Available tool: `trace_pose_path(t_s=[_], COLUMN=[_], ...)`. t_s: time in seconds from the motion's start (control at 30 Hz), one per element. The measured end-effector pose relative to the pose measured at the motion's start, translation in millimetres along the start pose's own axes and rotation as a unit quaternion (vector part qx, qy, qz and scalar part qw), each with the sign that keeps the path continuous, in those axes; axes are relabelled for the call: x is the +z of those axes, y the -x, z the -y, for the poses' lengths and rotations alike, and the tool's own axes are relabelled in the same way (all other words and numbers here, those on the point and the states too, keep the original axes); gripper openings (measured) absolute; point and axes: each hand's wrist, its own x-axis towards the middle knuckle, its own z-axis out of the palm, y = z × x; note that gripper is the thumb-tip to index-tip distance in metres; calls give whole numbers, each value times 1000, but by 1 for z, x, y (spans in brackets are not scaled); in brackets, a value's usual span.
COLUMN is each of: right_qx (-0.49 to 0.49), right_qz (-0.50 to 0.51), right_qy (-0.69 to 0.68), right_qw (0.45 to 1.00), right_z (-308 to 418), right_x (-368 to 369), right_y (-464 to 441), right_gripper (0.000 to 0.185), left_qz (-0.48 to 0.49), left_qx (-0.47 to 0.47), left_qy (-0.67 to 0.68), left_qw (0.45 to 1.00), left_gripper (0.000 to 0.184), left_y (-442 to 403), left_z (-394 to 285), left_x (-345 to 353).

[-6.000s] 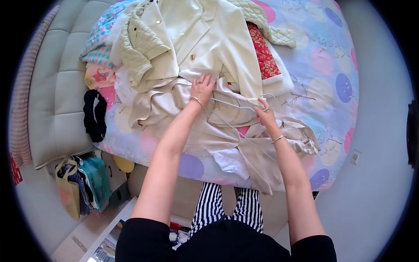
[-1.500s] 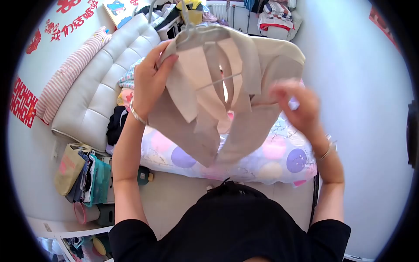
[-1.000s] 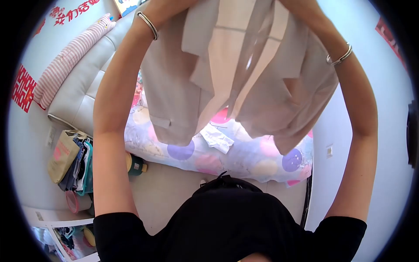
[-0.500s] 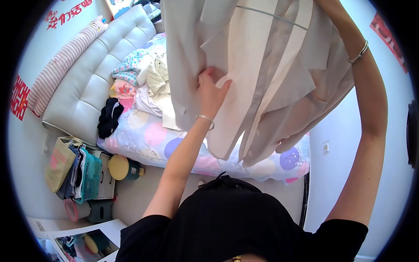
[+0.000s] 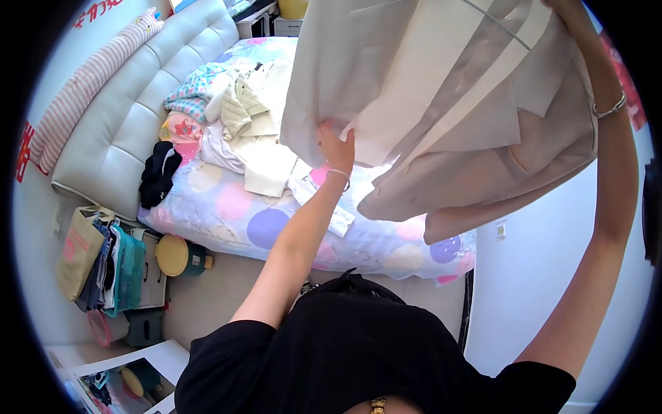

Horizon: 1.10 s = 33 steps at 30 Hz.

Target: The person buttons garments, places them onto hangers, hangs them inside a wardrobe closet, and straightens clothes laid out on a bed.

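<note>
A long-sleeved-looking beige coat (image 5: 469, 152) hangs spread out high in front of me, and a thin grey bar (image 5: 496, 24), like that of a hanger, crosses its upper part. My left hand (image 5: 336, 145) is closed on the coat's left front panel near its lower edge, with the thumb upright and the fingertips partly in the folds. Up at the top right, my right hand (image 5: 571, 12) is raised at the coat's upper side and seems to hold it up; its fingers are mostly cut off by the frame edge. The coat's top is out of view.
Behind the coat is a bed (image 5: 234, 231) with a patterned sheet. Piled clothes (image 5: 241, 124) and a black garment (image 5: 158, 176) lie on it. A padded headboard (image 5: 131, 131), a teal basket (image 5: 129, 269) and a lidded bin (image 5: 176, 255) stand left.
The coat has swung up and to the right, its lower edge lifting and baring more of the bed. Both hands have moved right, the left one staying on the fabric.
</note>
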Motion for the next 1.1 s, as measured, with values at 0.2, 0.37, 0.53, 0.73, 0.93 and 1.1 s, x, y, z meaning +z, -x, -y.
trace_pose_path(t_s=[0.2,0.37,0.53,0.73,0.93,1.1], right_qx=[14,40,56,62,68,70], right_qz=[13,26,38,41,90,115], right_qy=[-6,-15,-52,-105,-96,-81], right_qw=[1000,999,996,992,989,988], right_z=[21,7,-11,-7,10,18], right_x=[-1,-5,-3,-16,-37,-39], right_y=[-10,-8,-8,38,102,109], right_gripper=[27,26,25,24,22,22], left_qz=[13,-27,112,233,561,735], left_qx=[66,46,188,165,143,44], left_qy=[66,169,228,184,210,363], left_qw=[996,984,949,940,788,571], left_gripper=[43,14,14,13,14,11], left_y=[-12,-23,28,75,94,78], left_z=[-49,-55,-61,-50,-52,-42], left_x=[16,11,-37,-83,-162,-196])
